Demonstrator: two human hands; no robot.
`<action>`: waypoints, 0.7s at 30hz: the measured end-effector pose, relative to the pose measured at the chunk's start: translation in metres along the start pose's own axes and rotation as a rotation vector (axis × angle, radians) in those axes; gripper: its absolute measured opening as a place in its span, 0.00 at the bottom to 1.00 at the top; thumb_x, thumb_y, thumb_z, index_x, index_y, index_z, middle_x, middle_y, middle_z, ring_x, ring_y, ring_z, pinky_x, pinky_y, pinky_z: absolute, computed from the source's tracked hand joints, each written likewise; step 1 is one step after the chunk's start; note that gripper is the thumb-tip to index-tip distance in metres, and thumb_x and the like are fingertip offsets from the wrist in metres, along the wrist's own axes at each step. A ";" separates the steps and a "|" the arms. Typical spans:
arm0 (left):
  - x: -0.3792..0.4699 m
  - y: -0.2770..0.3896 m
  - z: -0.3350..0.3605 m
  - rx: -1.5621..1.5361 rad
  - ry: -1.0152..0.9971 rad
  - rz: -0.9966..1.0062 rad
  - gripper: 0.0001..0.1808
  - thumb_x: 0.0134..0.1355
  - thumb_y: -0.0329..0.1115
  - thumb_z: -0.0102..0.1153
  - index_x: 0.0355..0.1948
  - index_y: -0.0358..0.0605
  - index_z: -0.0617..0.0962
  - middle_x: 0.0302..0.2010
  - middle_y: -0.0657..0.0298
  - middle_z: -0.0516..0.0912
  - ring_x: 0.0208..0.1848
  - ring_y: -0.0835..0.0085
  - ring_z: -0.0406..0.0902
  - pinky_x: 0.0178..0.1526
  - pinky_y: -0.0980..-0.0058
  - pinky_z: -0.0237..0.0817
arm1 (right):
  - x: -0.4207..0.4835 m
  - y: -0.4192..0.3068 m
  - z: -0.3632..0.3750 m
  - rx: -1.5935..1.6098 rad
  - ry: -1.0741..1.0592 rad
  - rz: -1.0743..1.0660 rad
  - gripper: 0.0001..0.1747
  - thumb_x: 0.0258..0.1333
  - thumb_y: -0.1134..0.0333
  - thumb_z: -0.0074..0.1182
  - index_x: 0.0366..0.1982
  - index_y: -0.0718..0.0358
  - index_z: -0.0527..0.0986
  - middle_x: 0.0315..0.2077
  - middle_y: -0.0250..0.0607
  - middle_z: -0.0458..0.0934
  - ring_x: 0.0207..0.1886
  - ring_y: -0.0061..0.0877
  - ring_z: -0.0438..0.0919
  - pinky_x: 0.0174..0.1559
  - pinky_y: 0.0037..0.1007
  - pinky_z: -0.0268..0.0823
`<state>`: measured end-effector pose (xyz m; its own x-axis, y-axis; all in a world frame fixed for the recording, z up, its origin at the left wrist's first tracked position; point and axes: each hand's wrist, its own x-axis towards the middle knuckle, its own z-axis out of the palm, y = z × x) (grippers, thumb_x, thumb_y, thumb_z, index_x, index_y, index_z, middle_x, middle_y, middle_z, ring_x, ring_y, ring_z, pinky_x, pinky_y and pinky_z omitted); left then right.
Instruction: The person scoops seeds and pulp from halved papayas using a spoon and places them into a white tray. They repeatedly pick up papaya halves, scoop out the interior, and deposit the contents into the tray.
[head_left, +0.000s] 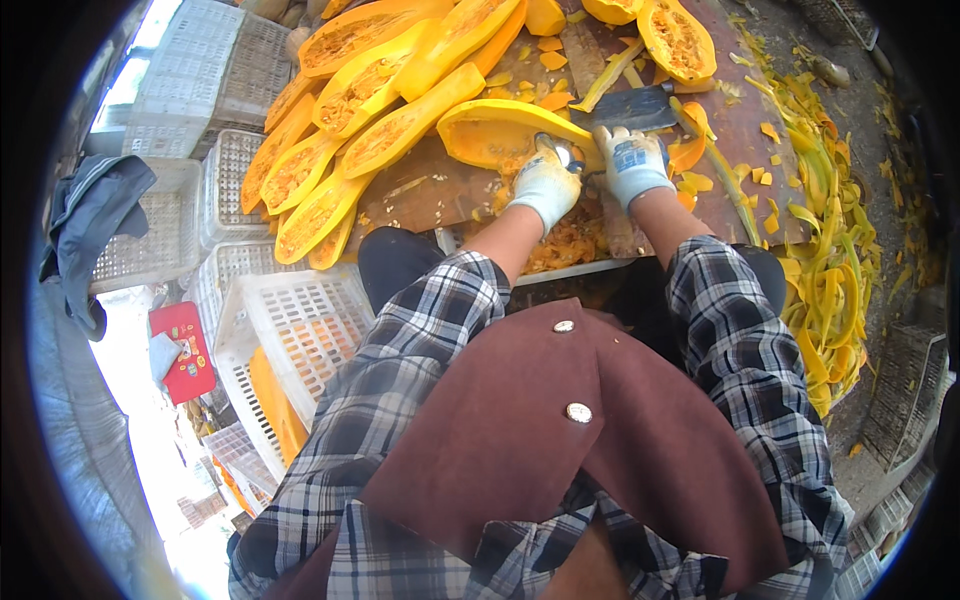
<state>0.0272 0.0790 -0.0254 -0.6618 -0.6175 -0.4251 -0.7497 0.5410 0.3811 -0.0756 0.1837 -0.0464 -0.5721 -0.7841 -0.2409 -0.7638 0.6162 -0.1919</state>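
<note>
A peeled, halved orange squash (480, 135) lies hollow side up on the wooden board before me. In its hollow, my gloved left hand (550, 176) grips a small shiny metal tool (563, 156), mostly hidden by the fingers. My gloved right hand (634, 161) holds the narrow right end of the same half. Just beyond the right hand lies a cleaver (634, 109) with a broad dark blade. Scooped pulp and seeds (566, 247) fill a container below the board's near edge.
Peeled squash halves (405, 135) are piled at the left, another half (677, 41) lies at the top right. Peel strips (832, 300) heap along the right side. White plastic crates (300, 330) stand at the left. Squash scraps (697, 180) litter the wooden board (412, 195).
</note>
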 end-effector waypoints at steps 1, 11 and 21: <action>0.000 0.002 0.000 0.046 0.006 0.033 0.41 0.67 0.47 0.56 0.74 0.33 0.60 0.59 0.37 0.79 0.62 0.46 0.78 0.62 0.55 0.69 | 0.000 0.000 0.000 -0.001 0.002 0.000 0.36 0.53 0.52 0.71 0.61 0.50 0.70 0.55 0.45 0.79 0.61 0.42 0.78 0.60 0.46 0.67; 0.001 -0.021 -0.023 0.485 -0.122 0.106 0.31 0.74 0.33 0.37 0.76 0.37 0.59 0.60 0.41 0.81 0.60 0.49 0.81 0.61 0.55 0.72 | -0.003 0.000 0.002 -0.020 0.023 -0.009 0.37 0.49 0.49 0.73 0.58 0.52 0.70 0.54 0.45 0.79 0.60 0.43 0.77 0.60 0.45 0.67; 0.004 -0.077 -0.046 -0.400 -0.061 -0.003 0.40 0.65 0.37 0.65 0.73 0.45 0.60 0.40 0.56 0.83 0.31 0.71 0.80 0.30 0.69 0.73 | -0.003 -0.001 0.001 -0.021 0.014 0.009 0.36 0.50 0.49 0.72 0.58 0.51 0.71 0.53 0.44 0.79 0.58 0.42 0.79 0.59 0.44 0.67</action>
<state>0.0822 0.0087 -0.0189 -0.6676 -0.5772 -0.4703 -0.6985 0.2670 0.6639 -0.0732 0.1850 -0.0461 -0.5828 -0.7798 -0.2287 -0.7648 0.6215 -0.1700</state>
